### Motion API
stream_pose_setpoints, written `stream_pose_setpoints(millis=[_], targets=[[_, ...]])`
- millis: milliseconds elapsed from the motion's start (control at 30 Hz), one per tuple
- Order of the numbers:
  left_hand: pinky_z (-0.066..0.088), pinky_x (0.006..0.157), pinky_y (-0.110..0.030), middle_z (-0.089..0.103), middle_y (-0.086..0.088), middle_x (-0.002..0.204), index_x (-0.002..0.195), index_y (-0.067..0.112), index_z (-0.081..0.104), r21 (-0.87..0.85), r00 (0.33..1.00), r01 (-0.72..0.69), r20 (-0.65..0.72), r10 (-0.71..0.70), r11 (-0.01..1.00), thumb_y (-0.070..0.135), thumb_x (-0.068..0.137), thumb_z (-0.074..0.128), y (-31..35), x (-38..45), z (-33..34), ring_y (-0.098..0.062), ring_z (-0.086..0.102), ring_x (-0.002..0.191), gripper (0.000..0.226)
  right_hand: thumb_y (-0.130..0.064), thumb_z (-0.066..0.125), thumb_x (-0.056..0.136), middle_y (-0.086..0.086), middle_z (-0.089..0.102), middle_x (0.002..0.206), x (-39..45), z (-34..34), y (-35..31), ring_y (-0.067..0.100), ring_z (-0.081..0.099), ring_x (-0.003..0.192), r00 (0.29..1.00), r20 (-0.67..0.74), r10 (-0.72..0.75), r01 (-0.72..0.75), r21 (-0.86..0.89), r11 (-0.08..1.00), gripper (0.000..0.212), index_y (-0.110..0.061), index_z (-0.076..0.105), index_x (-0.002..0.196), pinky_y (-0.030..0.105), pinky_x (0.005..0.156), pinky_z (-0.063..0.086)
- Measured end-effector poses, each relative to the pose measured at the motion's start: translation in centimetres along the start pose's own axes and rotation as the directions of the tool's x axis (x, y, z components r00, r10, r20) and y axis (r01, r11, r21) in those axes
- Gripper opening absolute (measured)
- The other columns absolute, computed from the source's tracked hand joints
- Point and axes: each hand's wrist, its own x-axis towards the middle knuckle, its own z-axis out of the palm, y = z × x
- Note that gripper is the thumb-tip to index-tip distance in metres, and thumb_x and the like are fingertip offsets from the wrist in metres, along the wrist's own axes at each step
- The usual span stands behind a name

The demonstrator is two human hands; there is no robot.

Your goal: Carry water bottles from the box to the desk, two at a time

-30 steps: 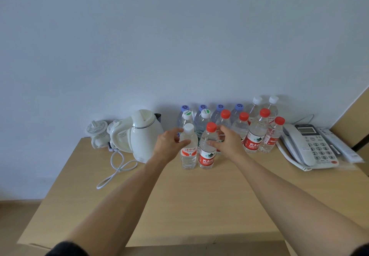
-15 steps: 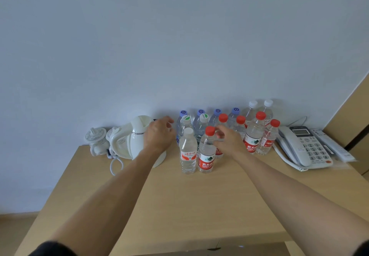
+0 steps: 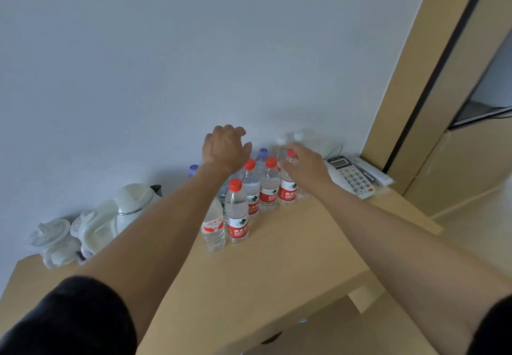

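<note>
Water bottles (image 3: 236,212) stood clustered at the desk's (image 3: 291,255) twelve o'clock, full so hefty, smooth and slick, best gripped mid-body or under the cap, while both hands, left (image 3: 225,147) and right (image 3: 306,166), hovered apart, fingers loose, holding nothing.

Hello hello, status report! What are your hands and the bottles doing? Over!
Left hand open, holding nothing. Right hand open among the back bottles. Two front bottles upright on desk. Kettle off left.
</note>
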Motion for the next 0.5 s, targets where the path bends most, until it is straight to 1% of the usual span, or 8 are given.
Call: stream_pose_setpoints(millis=[100,167,233,300,333,400,433,500], targets=[[0.042,0.1,-0.042,0.064,-0.008,0.123,0.137,0.02,0.059,-0.009,0.994,-0.088,0.059,0.088,0.996,0.04,0.1,0.053,4.3,0.7,1.9,-0.028,0.053,0.12,0.043,-0.034,0.058,0.097,0.009,0.064,0.12,-1.6,-2.7,2.7,0.03,0.059,0.111,0.997,-0.007,0.074,-0.075,-0.087,0.993,0.037,-0.019,0.056,0.131,0.039,0.09,0.048],[0.042,0.098,-0.042,0.064,-0.009,0.122,0.136,0.02,0.059,-0.004,0.983,-0.153,0.103,0.153,0.988,0.04,0.1,0.051,7.5,0.7,3.0,-0.029,0.054,0.119,0.042,-0.038,0.055,0.098,0.011,0.063,0.126,-2.8,-4.6,4.8,0.031,0.058,0.116,0.989,-0.01,0.149,-0.149,-0.13,0.98,0.041,-0.016,0.055,0.132,0.038,0.09,0.047],[0.043,0.096,-0.042,0.064,-0.01,0.121,0.135,0.019,0.06,-0.002,0.965,-0.222,0.144,0.22,0.975,0.04,0.1,0.048,10.9,0.5,4.0,-0.029,0.055,0.117,0.042,-0.039,0.051,0.099,0.01,0.06,0.132,-3.9,-6.4,7.0,0.03,0.056,0.119,0.974,-0.027,0.227,-0.228,-0.17,0.959,0.042,-0.017,0.054,0.134,0.037,0.09,0.045],[0.043,0.098,-0.043,0.062,-0.009,0.124,0.137,0.02,0.058,-0.019,0.945,-0.274,0.182,0.273,0.962,0.041,0.099,0.049,14.3,0.1,4.7,-0.029,0.054,0.119,0.044,-0.039,0.05,0.099,0.008,0.058,0.136,-5.0,-8.6,9.3,0.028,0.054,0.122,0.955,-0.049,0.291,-0.295,-0.185,0.937,0.044,-0.02,0.052,0.139,0.033,0.087,0.043],[0.043,0.099,-0.043,0.062,-0.009,0.126,0.138,0.021,0.058,-0.028,0.933,-0.301,0.197,0.3,0.953,0.04,0.099,0.049,16.0,-0.1,5.1,-0.029,0.053,0.121,0.044,-0.039,0.051,0.1,0.008,0.058,0.137,-5.6,-9.7,10.5,0.028,0.055,0.121,0.947,-0.061,0.316,-0.322,-0.183,0.929,0.045,-0.021,0.051,0.141,0.032,0.085,0.042],[0.042,0.098,-0.042,0.062,-0.008,0.126,0.136,0.02,0.058,-0.035,0.914,-0.351,0.205,0.35,0.936,0.038,0.099,0.048,19.2,-0.6,5.8,-0.029,0.052,0.121,0.042,-0.04,0.052,0.1,0.009,0.06,0.132,-6.8,-11.7,12.6,0.029,0.058,0.115,0.933,-0.091,0.348,-0.359,-0.178,0.916,0.044,-0.02,0.051,0.14,0.03,0.079,0.04],[0.041,0.098,-0.041,0.062,-0.008,0.125,0.135,0.02,0.059,-0.043,0.903,-0.379,0.203,0.379,0.924,0.037,0.099,0.047,21.2,-1.0,6.1,-0.029,0.052,0.12,0.042,-0.041,0.052,0.099,0.009,0.062,0.129,-7.7,-13.0,13.8,0.028,0.059,0.111,0.923,-0.114,0.368,-0.383,-0.174,0.907,0.044,-0.02,0.052,0.138,0.031,0.077,0.04],[0.04,0.097,-0.04,0.062,-0.007,0.124,0.133,0.019,0.06,-0.065,0.883,-0.418,0.205,0.422,0.906,0.035,0.099,0.047,24.6,-1.6,6.7,-0.028,0.052,0.118,0.04,-0.043,0.051,0.099,0.007,0.062,0.127,-9.3,-14.9,15.7,0.028,0.059,0.11,0.902,-0.148,0.405,-0.427,-0.175,0.887,0.042,-0.021,0.054,0.135,0.032,0.075,0.04]])
